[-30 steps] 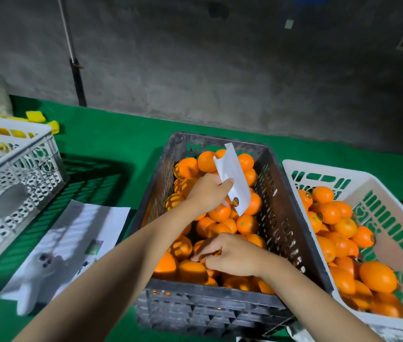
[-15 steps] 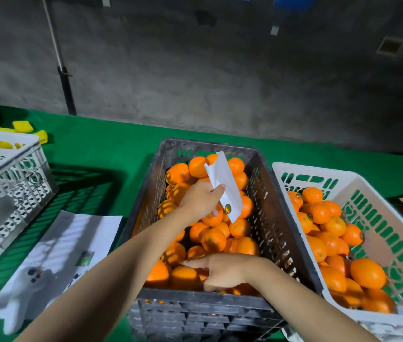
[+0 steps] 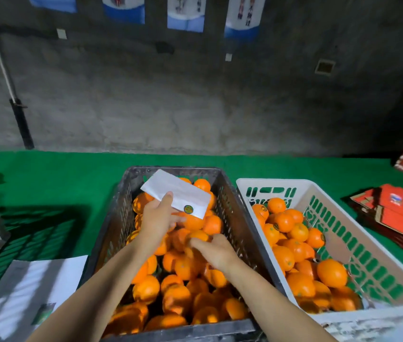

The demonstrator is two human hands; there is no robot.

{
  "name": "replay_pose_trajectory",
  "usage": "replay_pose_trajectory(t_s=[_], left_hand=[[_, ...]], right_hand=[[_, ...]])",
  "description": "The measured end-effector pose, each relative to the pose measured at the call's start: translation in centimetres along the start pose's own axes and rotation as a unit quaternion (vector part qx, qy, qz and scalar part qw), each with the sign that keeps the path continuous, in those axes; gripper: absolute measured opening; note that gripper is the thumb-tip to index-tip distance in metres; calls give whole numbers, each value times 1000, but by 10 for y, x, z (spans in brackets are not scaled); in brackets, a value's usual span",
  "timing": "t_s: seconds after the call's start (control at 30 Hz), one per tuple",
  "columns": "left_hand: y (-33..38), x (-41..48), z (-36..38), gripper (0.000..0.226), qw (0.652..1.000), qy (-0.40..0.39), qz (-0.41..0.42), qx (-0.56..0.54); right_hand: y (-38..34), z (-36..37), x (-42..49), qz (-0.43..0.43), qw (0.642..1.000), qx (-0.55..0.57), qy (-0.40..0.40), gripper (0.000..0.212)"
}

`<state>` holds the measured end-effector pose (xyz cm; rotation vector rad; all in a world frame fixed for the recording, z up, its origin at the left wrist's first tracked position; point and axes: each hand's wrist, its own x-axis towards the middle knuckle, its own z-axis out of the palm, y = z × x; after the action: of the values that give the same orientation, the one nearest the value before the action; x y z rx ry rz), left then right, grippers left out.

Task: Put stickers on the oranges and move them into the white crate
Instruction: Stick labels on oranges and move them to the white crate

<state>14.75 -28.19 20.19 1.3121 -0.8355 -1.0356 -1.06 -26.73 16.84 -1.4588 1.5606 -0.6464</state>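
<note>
Over the dark crate [image 3: 230, 213] the left hand [image 3: 157, 219] pinches a white sticker sheet [image 3: 177, 191], while the right hand [image 3: 216, 251] curls round an orange [image 3: 198, 236].

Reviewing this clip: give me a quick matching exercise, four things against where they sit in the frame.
Things:
1. dark crate
2. white crate
3. sticker sheet
4. red cartons

Places:
A. far right on the green table
B. held in the left hand
C. centre, under both hands
D. just right of the dark crate

Pairs: 1-C, 2-D, 3-B, 4-A
</note>
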Motion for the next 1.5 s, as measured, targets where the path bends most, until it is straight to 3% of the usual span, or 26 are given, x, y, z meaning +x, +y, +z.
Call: replay_pose_trajectory(t_s=[0.03,0.1,0.27,0.37,0.53,0.6,0.7,0.83,0.93,1.03,1.1,1.33,1.5], left_hand=[[1,0,-1,22,1000,15,12,-17],[3,1,-4,23,998,44,31,-16],[0,3,-5,24,998,51,33,11],[-2,2,-3,24,998,55,31,28],[-5,1,-2,27,997,52,35,50],[-6,2,-3,30,997,50,30,59],[-5,1,-3,30,997,40,20,65],[-6,1,1,33,997,17,3,78],[-9,3,3,37,995,13,4,103],[-13,4,3,46,992,12,18,125],[-16,6,3,48,992,7,25,121],[-16,6,1,49,992,-18,27,122],[-10,-2,3,35,989,-59,37,131]], right_hand=[[-1,-5,3,61,994,86,29,42],[-3,-15,8,143,949,278,41,52],[-8,-37,8,85,785,611,62,85],[-9,-44,7,45,713,696,79,88],[-11,-43,5,13,664,741,98,94],[-10,-44,5,7,670,735,105,87],[-8,-42,4,21,722,682,118,70],[-15,-33,-3,7,854,490,177,27],[-13,-21,-10,-142,940,218,219,7],[-8,-8,-15,-280,936,-30,213,8],[-7,-3,-15,-327,917,-104,204,12],[-4,-7,-11,-329,911,-132,210,15],[-4,-7,-8,-323,915,-132,202,21]])
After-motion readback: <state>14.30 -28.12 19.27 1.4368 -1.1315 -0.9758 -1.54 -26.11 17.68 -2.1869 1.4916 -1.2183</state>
